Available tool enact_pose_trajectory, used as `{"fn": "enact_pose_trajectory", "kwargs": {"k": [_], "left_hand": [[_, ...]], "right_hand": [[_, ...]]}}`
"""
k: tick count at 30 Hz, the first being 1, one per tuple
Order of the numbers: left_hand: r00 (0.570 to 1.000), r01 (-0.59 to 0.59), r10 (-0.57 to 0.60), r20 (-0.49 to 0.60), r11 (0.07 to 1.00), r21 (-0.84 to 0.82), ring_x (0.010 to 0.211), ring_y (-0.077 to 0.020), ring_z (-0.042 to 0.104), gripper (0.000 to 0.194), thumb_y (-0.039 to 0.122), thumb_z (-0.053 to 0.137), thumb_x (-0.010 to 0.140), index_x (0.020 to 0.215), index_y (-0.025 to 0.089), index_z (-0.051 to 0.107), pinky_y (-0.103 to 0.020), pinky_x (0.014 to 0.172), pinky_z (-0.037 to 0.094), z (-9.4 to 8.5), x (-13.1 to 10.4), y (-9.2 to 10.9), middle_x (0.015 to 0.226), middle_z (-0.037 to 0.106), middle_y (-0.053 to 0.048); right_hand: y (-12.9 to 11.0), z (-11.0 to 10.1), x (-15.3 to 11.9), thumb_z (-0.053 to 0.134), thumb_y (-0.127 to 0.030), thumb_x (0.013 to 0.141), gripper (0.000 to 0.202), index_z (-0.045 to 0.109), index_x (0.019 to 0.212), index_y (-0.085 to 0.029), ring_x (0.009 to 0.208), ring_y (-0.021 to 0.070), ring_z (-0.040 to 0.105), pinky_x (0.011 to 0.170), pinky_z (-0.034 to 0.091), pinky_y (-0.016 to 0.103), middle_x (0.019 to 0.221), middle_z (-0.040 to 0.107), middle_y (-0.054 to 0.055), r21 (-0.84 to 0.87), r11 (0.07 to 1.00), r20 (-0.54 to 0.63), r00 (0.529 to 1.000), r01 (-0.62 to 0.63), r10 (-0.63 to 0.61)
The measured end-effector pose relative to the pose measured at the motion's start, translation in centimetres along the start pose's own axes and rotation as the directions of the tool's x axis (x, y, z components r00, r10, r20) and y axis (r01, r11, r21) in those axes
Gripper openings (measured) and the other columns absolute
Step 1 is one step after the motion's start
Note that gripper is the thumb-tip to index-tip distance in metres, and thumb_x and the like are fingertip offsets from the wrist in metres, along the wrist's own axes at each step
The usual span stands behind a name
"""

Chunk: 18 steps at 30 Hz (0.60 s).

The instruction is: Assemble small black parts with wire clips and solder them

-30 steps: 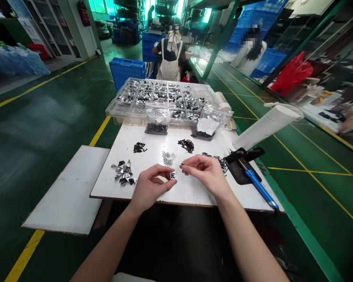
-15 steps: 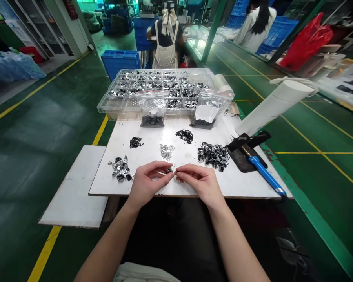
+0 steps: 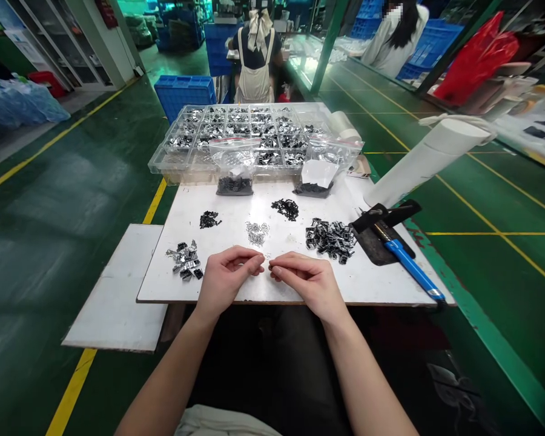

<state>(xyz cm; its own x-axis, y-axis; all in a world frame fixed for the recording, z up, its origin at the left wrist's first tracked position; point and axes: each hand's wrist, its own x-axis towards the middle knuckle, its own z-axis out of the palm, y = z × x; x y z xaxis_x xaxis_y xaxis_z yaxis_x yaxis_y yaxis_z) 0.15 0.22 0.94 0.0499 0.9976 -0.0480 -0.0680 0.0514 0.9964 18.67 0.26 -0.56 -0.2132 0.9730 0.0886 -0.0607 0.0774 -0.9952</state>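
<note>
Over the front of the white board [image 3: 254, 290], my left hand [image 3: 229, 275] is closed in a pinch; whatever its fingertips hold is hidden. My right hand [image 3: 306, 278] faces it, thumb and finger pressed together on something dark and too small to name. A narrow gap separates the fingertips. Just beyond them lies a pile of tiny silvery wire pieces [image 3: 257, 233]. Shiny metal and black parts [image 3: 184, 260] lie left of my left hand. A larger heap of black and silver parts [image 3: 330, 238] lies beyond my right hand. Two small piles of black pieces [image 3: 285, 209] [image 3: 209, 219] sit farther back.
A clear compartment tray [image 3: 163, 158] full of small parts spans the back, with two zip bags [image 3: 234, 184] [image 3: 315, 189] before it. At right are a blue-handled tool [image 3: 411, 266], probably a soldering iron, on a black pad, and a white tube [image 3: 429, 157]. Two people sit farther off.
My left thumb has closed over its fingertips, and the small dark metal part seen there before is now hidden. My right hand has barely moved. The view has shifted slightly.
</note>
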Motion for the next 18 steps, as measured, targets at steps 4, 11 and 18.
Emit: {"fn": "enact_pose_trajectory", "kwargs": {"k": [4, 11, 18], "left_hand": [[0.999, 0.041, -0.041, -0.01, 0.999, -0.019, 0.065, -0.0141, 0.071, 0.026, 0.032, 0.08, 0.08, 0.1, 0.016, 0.076, -0.023, 0.066, 0.059, 0.02, -0.04, -0.13, 0.072, 0.074, -0.001], [1.0, -0.002, 0.003, -0.027, 0.999, 0.04, 0.067, -0.0145, 0.072, 0.017, 0.033, 0.08, 0.08, 0.086, 0.017, 0.08, -0.023, 0.067, 0.059, 0.14, -0.11, -0.38, 0.079, 0.075, -0.002], [0.999, -0.027, 0.026, 0.032, 0.999, 0.043, 0.081, -0.0153, 0.072, 0.02, 0.027, 0.08, 0.08, 0.098, 0.019, 0.081, -0.024, 0.079, 0.061, 0.1, -0.14, -0.24, 0.09, 0.074, -0.003]], "right_hand": [[0.13, 0.22, -0.11, 0.078, -0.029, 0.081, 0.01, 0.081, 0.09, -0.026, 0.084, 0.0179, 0.07, 0.074, 0.057, 0.029, 0.093, 0.075, 0.005, 0.009, 1.0, -0.009, 1.0, -0.015, 0.016], [-0.23, 0.65, -0.3, 0.08, -0.029, 0.079, 0.015, 0.08, 0.093, -0.025, 0.075, 0.0169, 0.072, 0.072, 0.06, 0.029, 0.089, 0.076, 0.004, 0.071, 0.996, -0.025, 0.998, -0.048, 0.05], [0.12, 0.42, -0.14, 0.076, -0.029, 0.083, 0.009, 0.078, 0.089, -0.023, 0.075, 0.0158, 0.071, 0.073, 0.059, 0.028, 0.086, 0.074, 0.003, 0.06, 0.997, -0.035, 0.998, -0.047, 0.049]]}}
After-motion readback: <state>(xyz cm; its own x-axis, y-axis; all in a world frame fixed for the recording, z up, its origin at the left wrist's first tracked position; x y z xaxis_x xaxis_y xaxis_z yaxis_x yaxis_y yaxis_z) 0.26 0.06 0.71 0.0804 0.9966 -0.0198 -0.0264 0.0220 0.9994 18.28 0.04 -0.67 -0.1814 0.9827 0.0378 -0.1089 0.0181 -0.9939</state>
